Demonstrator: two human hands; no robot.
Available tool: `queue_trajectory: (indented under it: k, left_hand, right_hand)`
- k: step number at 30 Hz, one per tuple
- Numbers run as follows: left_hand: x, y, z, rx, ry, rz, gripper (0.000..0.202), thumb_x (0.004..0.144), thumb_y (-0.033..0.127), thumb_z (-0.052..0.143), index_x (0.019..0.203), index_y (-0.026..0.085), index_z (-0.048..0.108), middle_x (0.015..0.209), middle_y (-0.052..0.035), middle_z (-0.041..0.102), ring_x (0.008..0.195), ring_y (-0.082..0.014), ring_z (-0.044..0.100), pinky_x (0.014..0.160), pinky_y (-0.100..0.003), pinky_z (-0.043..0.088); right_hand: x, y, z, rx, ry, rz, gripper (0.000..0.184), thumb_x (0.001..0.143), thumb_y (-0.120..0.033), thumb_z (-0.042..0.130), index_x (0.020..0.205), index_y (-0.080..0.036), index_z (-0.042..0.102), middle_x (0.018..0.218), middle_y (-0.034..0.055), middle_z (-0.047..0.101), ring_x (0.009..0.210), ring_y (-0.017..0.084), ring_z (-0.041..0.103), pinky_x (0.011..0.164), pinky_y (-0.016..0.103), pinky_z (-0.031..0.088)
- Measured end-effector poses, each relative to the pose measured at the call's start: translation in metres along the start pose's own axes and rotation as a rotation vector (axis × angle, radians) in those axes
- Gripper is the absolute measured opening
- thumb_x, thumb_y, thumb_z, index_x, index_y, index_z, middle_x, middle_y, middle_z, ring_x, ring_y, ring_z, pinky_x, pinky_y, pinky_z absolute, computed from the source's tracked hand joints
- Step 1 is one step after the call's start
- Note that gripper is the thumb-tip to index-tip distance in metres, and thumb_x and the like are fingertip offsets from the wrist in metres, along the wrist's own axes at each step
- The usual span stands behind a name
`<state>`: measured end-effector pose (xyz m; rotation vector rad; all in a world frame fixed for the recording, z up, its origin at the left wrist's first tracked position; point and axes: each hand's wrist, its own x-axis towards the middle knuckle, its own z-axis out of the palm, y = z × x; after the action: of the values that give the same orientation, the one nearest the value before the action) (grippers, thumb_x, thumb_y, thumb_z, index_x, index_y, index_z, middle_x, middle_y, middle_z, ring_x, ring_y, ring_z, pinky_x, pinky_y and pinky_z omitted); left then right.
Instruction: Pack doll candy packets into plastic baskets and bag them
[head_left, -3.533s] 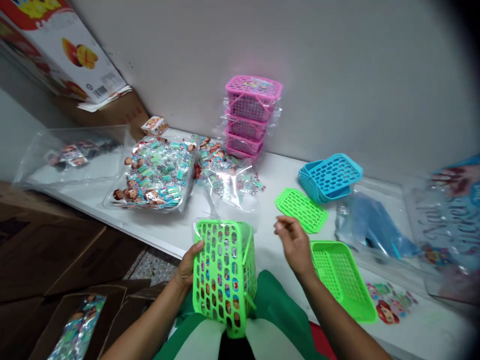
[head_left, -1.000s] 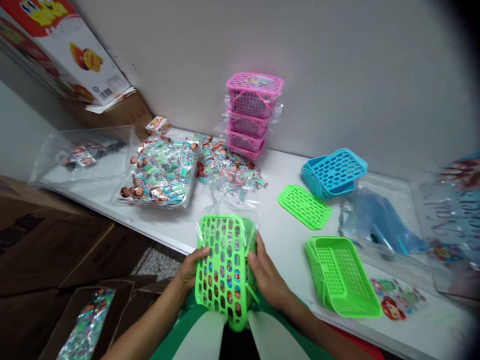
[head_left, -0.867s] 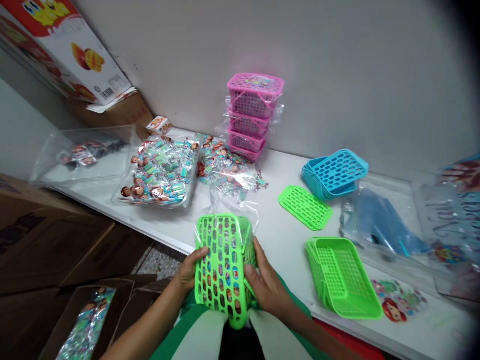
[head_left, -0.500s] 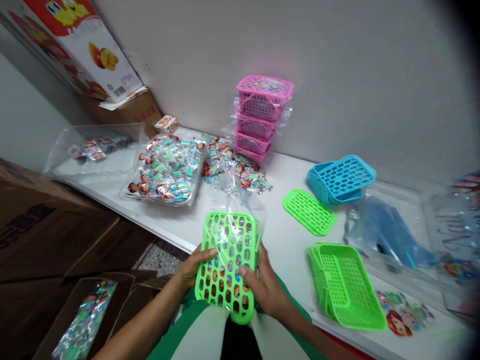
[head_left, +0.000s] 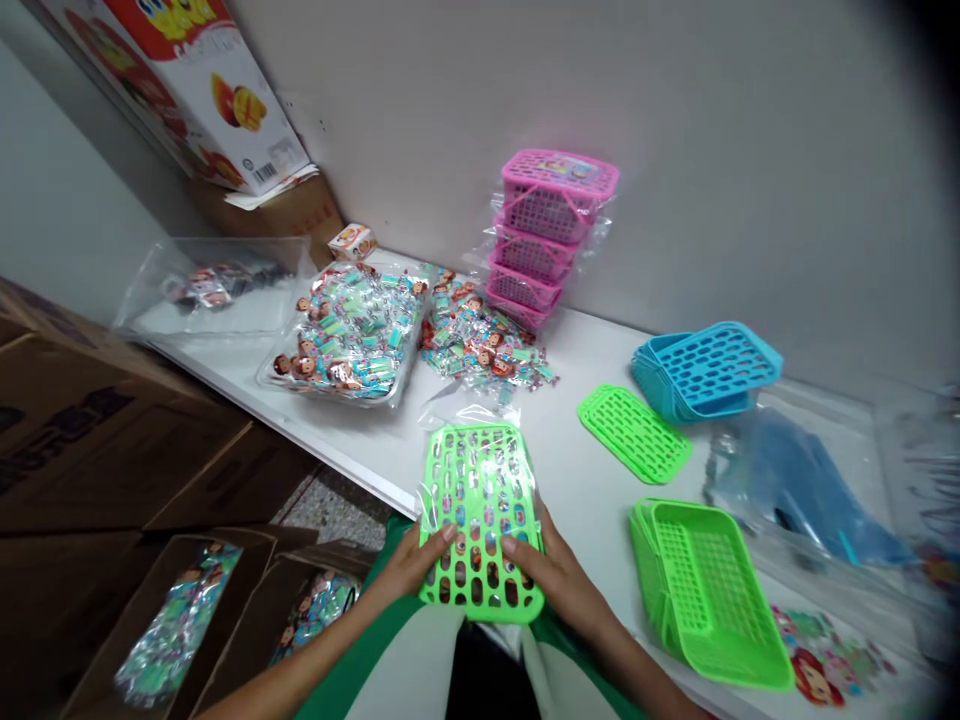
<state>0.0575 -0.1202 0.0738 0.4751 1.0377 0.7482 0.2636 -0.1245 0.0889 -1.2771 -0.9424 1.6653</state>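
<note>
A green plastic basket [head_left: 484,520] with a slotted lid, wrapped in a clear bag, is held at the table's front edge in front of my body. Small printed items show through the slots. My left hand [head_left: 420,560] grips its left side, thumb on the lid. On the right side my right hand [head_left: 551,565] grips it the same way. Loose green lids [head_left: 634,435] lie to the right, near a stack of open green baskets [head_left: 712,590]. Beyond the held basket sits a heap of small wrapped packets [head_left: 487,340].
A clear tray of wrapped packets [head_left: 352,330] stands left of the heap. Pink lidded baskets [head_left: 551,235] are stacked by the wall. Blue baskets with lids [head_left: 705,370] and clear bags [head_left: 810,490] lie right. Cardboard boxes [head_left: 112,430] fill the lower left.
The bagged basket has turned more upright and squared up between my hands. The clear bag now lies closer around its far end. The whole view has shifted slightly.
</note>
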Motion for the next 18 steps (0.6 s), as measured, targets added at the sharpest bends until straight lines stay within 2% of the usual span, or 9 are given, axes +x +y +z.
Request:
queue_trajectory:
  k: [2, 5, 9, 12, 16, 18]
  left_hand:
    - [0.019, 0.001, -0.001, -0.004, 0.043, 0.049, 0.055, 0.074, 0.035, 0.071, 0.123, 0.015, 0.057, 0.103, -0.0126, 0.071, 0.095, -0.0293, 0.066, 0.087, -0.041, 0.050]
    - [0.063, 0.007, -0.003, -0.017, 0.074, 0.129, 0.059, 0.073, 0.037, 0.072, 0.124, 0.013, 0.054, 0.102, -0.0133, 0.070, 0.094, -0.0276, 0.066, 0.086, -0.040, 0.050]
    - [0.121, 0.002, -0.014, -0.006, 0.101, 0.184, 0.065, 0.071, 0.041, 0.072, 0.125, 0.014, 0.050, 0.105, -0.0134, 0.069, 0.096, -0.0267, 0.065, 0.087, -0.040, 0.049]
    - [0.139, -0.012, -0.025, 0.040, 0.171, 0.204, 0.064, 0.070, 0.044, 0.073, 0.123, 0.015, 0.051, 0.108, -0.0137, 0.068, 0.096, -0.0263, 0.065, 0.087, -0.039, 0.049]
    - [0.140, -0.026, -0.041, 0.180, 0.285, 0.200, 0.061, 0.068, 0.047, 0.072, 0.117, 0.016, 0.056, 0.106, -0.0121, 0.069, 0.092, -0.0261, 0.065, 0.082, -0.037, 0.050]
    - [0.138, -0.026, -0.046, 0.225, 0.302, 0.178, 0.058, 0.067, 0.048, 0.073, 0.112, 0.015, 0.059, 0.100, -0.0117, 0.070, 0.087, -0.0262, 0.066, 0.079, -0.037, 0.050]
  right_hand:
    - [0.025, 0.009, -0.007, 0.045, -0.008, 0.020, 0.070, 0.075, -0.041, 0.069, 0.137, -0.029, 0.038, 0.125, 0.0055, 0.060, 0.109, 0.027, 0.059, 0.093, 0.045, 0.047]
    - [0.078, 0.025, -0.020, 0.043, 0.021, -0.027, 0.063, 0.070, -0.041, 0.073, 0.125, -0.023, 0.050, 0.113, 0.0057, 0.066, 0.101, 0.026, 0.062, 0.090, 0.042, 0.048]
    - [0.134, 0.054, -0.033, -0.009, 0.049, -0.016, 0.060, 0.067, -0.047, 0.072, 0.117, -0.020, 0.056, 0.102, 0.0047, 0.068, 0.093, 0.025, 0.063, 0.085, 0.040, 0.049]
    - [0.148, 0.071, -0.038, -0.032, 0.031, 0.019, 0.058, 0.067, -0.050, 0.070, 0.115, -0.020, 0.058, 0.097, 0.0041, 0.069, 0.090, 0.025, 0.064, 0.084, 0.041, 0.049]
    - [0.145, 0.077, -0.042, -0.098, -0.034, 0.046, 0.054, 0.067, -0.050, 0.071, 0.111, -0.020, 0.061, 0.097, 0.0051, 0.070, 0.093, 0.027, 0.063, 0.088, 0.042, 0.048]
    - [0.139, 0.075, -0.044, -0.132, -0.099, 0.054, 0.059, 0.065, -0.048, 0.074, 0.114, -0.019, 0.059, 0.104, 0.0067, 0.069, 0.098, 0.028, 0.062, 0.090, 0.044, 0.047]
